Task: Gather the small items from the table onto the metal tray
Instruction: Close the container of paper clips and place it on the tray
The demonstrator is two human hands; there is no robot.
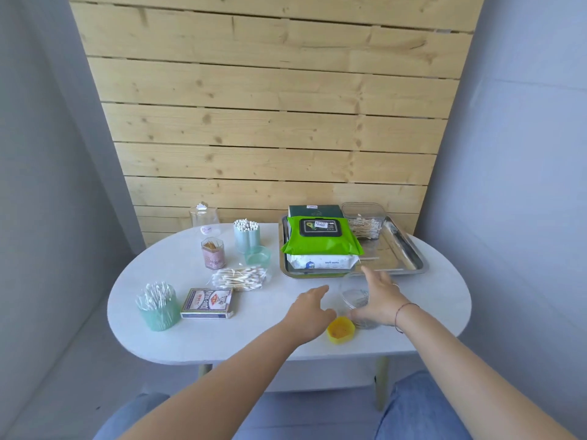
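Observation:
The metal tray (403,249) sits at the table's back right, holding a green wipes pack (320,241), a white wipes pack (322,262), a dark green box (314,211) and a clear box of cotton swabs (363,222). In front of the tray stands a clear plastic container (352,296) with a yellow lid (340,330) lying beside it. My right hand (379,295) is spread open against the container's right side. My left hand (309,308) hovers open just left of it, fingers apart, not gripping.
On the white oval table (222,338) to the left are a green tub of swabs (157,304), a card box (208,303), a bag of swabs (239,277), a toothpick jar (213,254), a blue swab holder (247,235), a small green cup (258,256) and a glass dome (205,215).

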